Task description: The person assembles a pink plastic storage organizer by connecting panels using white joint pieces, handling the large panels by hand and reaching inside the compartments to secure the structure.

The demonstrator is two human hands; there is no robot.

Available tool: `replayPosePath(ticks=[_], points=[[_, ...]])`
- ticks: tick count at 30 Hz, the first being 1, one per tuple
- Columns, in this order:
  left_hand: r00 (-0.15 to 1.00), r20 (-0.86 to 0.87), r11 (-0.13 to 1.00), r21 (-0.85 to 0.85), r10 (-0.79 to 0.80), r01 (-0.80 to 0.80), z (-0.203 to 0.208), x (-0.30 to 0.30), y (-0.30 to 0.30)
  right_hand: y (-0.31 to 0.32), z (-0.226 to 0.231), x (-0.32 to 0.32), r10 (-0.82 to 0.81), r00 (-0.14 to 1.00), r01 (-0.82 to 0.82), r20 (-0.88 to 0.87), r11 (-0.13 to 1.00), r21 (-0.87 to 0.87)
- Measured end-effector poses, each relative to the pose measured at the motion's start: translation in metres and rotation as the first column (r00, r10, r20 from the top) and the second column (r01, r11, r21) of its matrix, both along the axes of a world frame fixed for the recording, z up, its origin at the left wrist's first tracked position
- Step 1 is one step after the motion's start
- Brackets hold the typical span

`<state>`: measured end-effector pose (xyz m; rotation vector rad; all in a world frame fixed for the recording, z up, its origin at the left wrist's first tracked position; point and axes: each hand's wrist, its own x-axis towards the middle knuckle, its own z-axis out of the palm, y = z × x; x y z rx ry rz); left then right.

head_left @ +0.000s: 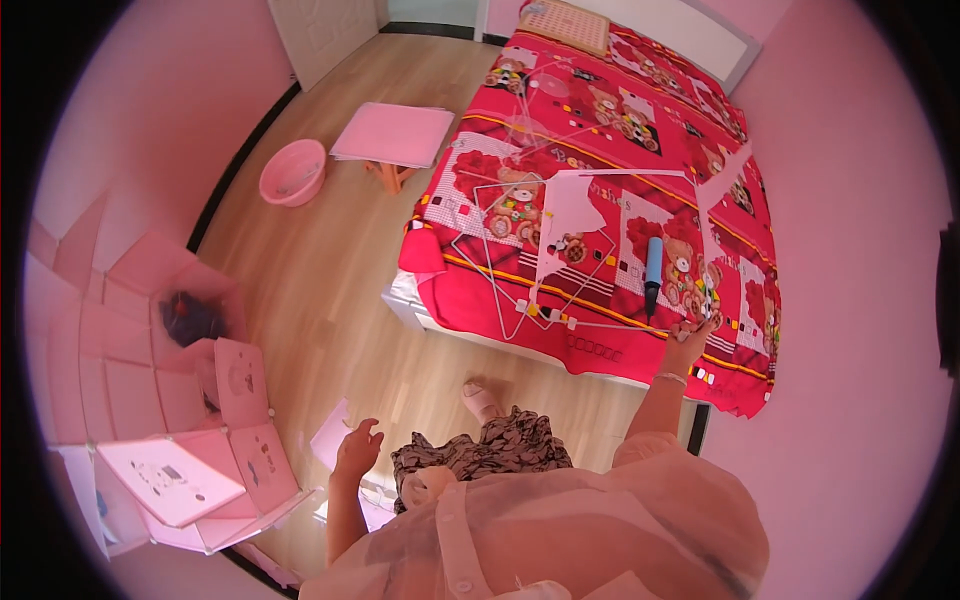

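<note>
My right hand (690, 335) is at the near edge of the bed, its fingers closed at the lower right corner of a thin white wire frame (625, 324). This roughly square frame lies on the red bedspread, with white sheet pieces along some sides. Inside its outline lies a blue, tube-shaped tool (654, 265) with a black end, just left of my right hand. My left hand (358, 448) hangs over the floor with its fingers apart and slightly curled, holding nothing. Close to it, a pale pink panel (329, 434) lies on the floor.
More wire frames (487, 270) overlap on the bed (590, 345). At left stands a pink panel cabinet (130, 390) with a flap (170, 483) sticking out. A pink basin (293, 172) and stacked pink sheets (394, 132) on an orange stool (391, 177) stand farther off.
</note>
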<state>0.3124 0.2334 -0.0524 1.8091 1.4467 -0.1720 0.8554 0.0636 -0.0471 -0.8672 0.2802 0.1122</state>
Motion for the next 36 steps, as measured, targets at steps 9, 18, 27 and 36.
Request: replayPosePath(ticks=[9, 18, 27, 36], points=[[0.937, -0.180, 0.954, -0.087, -0.298, 0.287, 0.006, 0.105, 0.052, 0.016, -0.121, 0.017, -0.121, 0.969, 0.141, -0.215, 0.987, 0.080], [0.939, -0.245, 0.962, -0.185, -0.241, 0.199, -0.005, 0.089, 0.037, -0.003, -0.198, 0.013, 0.227, 0.775, -0.289, -0.590, 0.957, -0.012], [0.956, -0.226, 0.973, -0.179, -0.187, 0.148, -0.017, 0.070, 0.043, -0.008, -0.217, 0.029, 0.388, 0.505, -0.802, -0.771, 0.542, -0.252], [0.975, -0.217, 0.981, -0.176, 0.048, -0.087, 0.001, 0.024, 0.063, 0.089, -0.178, -0.036, 0.611, 0.134, -0.917, -0.780, 0.375, 0.136]])
